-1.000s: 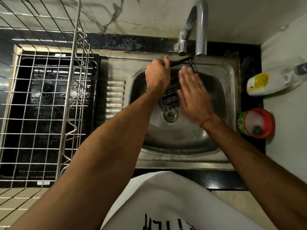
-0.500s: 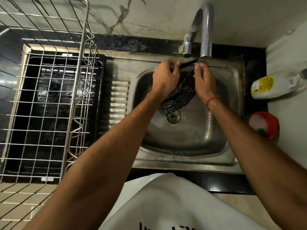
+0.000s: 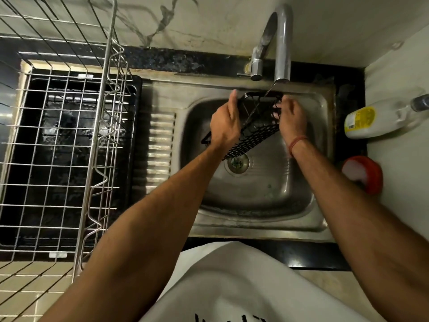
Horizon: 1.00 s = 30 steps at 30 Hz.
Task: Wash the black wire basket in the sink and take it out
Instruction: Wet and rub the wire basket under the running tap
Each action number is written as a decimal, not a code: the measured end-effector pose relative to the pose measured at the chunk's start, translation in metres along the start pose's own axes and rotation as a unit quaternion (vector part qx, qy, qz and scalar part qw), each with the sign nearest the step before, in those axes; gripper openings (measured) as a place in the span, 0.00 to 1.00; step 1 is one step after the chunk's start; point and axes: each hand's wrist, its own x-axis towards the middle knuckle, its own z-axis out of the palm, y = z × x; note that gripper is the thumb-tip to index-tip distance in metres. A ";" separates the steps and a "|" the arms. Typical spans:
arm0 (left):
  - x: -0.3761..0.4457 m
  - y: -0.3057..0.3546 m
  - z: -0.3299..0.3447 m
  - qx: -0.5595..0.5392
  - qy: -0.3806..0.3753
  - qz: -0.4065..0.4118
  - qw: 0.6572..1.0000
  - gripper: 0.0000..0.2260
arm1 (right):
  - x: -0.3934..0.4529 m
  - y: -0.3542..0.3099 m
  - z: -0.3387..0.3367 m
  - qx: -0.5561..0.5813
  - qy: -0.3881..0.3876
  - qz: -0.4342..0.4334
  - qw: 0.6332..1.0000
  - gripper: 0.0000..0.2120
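Over the steel sink, both hands grip the tilted black wire basket.

No legible text. Yellow label on the white bottle lying at the counter's right edge: print too small to read. Black lettering on the white shirt is cut off by the bottom edge, unreadable.

Black counter: steel sink, dish rack, bottle, red tub.
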 end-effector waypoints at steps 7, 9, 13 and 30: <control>0.026 0.011 0.006 0.113 -0.064 0.072 0.989 0.23 | 0.004 0.030 0.003 0.019 -0.011 0.116 0.993 0.36; 0.029 0.005 0.003 0.182 -0.076 0.109 0.974 0.22 | 0.033 0.068 0.006 0.036 -0.035 0.124 0.991 0.46; 0.022 -0.017 -0.018 0.328 -0.086 0.081 0.937 0.28 | 0.052 0.114 0.019 0.077 -0.093 0.185 0.975 0.60; 0.016 -0.030 -0.035 0.270 -0.094 0.086 0.954 0.19 | 0.001 0.009 0.016 -0.499 -0.060 -0.467 0.728 0.18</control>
